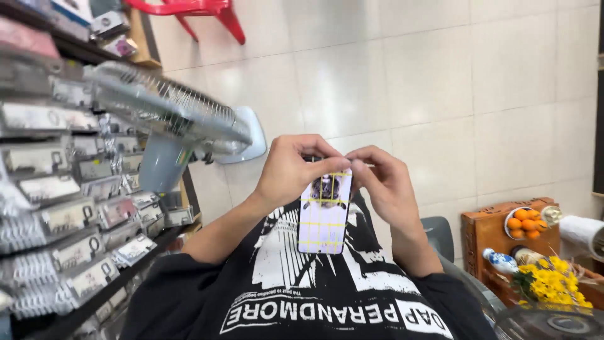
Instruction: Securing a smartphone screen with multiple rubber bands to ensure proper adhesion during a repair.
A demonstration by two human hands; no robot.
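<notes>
1. We see both hands raised in front of the chest, over a black printed shirt, sharing one thing: a pale phone case crossed by yellow grid lines, with a dark picture near its upper end.
2. The left hand has its grip clamped on the top of the phone case, thumb lying across the upper face, fingers curled behind.
3. The right hand meets the case at its upper right corner; its fingertips are pinched together there on the edge. We cannot tell whether it pinches the case itself or a thin film on it.
4. The phone case hangs long side down, lower end free, held in the air between the two hands and touching nothing else.
5. To the left, racks of packaged accessories run down the wall, blurred.
6. A grey fan stands beside the racks, its cage pointing toward us.
7. Beyond, a pale tiled floor and a red chair at the top edge.
8. Lower right: a wooden stand bearing a plate of oranges, with yellow flowers near it.
</notes>
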